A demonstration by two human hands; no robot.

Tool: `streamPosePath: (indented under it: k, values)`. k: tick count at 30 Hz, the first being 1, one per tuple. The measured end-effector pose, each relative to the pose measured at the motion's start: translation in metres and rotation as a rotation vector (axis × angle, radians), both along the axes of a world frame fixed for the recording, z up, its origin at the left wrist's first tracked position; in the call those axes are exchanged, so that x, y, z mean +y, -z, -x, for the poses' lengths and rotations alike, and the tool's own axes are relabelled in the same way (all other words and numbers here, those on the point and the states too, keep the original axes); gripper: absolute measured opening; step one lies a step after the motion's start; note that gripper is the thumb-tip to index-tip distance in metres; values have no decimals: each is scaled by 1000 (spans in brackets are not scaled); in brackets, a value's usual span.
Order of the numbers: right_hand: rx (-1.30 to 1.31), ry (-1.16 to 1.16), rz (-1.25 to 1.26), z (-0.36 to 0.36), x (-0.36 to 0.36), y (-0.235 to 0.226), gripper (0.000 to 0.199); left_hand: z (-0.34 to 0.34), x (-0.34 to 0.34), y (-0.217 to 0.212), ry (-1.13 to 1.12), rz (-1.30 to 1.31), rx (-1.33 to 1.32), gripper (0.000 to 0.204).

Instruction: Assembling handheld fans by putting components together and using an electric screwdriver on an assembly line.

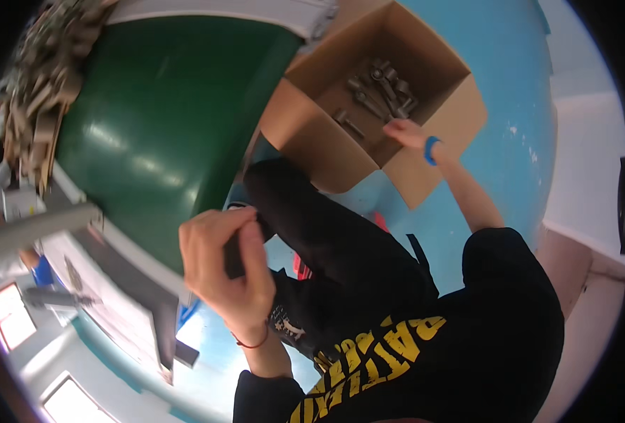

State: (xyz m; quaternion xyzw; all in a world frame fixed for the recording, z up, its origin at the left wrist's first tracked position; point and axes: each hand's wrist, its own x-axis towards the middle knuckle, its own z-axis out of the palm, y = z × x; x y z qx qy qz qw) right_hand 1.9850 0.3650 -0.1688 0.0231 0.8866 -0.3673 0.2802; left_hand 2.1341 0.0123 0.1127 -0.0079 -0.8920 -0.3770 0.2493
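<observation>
Hands are working apart: the right hand (405, 132) is reaching into an open cardboard box (436, 88) on the blue floor (510, 106), fingers spread wide over dull metal parts (383, 92) lying loose inside. The left hand (228, 264) is closing its grip around a dark part (233, 257), beside the green conveyor belt (164, 120).

Metal parts (379, 92) lie in box (341, 158), seemingly floor-set.

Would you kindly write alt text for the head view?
The right hand reaches into an open cardboard box of grey metal parts on a blue floor, while the left hand holds a dark object beside a green conveyor belt.
</observation>
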Motion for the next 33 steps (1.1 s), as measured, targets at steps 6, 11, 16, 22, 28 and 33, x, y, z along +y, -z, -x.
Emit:
streamPosePath:
  k: [6, 11, 16, 22, 28, 33]
  values:
    - [-161, -304, -245, 57, -33, 145, 59, 98, 69, -2, 120, 395, 0, 35]
    - [-397, -165, -422, 88, -62, 235, 79, 186, 106, 7, 146, 407, -139, 58]
    - [-367, 161, -483, 91, -63, 330, 56, 218, 138, 20, -106, 507, -378, 78]
    - [175, 154, -805, 104, -44, 385, 104, 251, 156, 76, -65, 627, -339, 79]
    - [-28, 21, -630, 112, -34, 358, 81, 261, 160, 93, -68, 705, -337, 82]
    - [-83, 113, -413, 83, -63, 400, 44, 265, 168, 96, -33, 766, -268, 86]
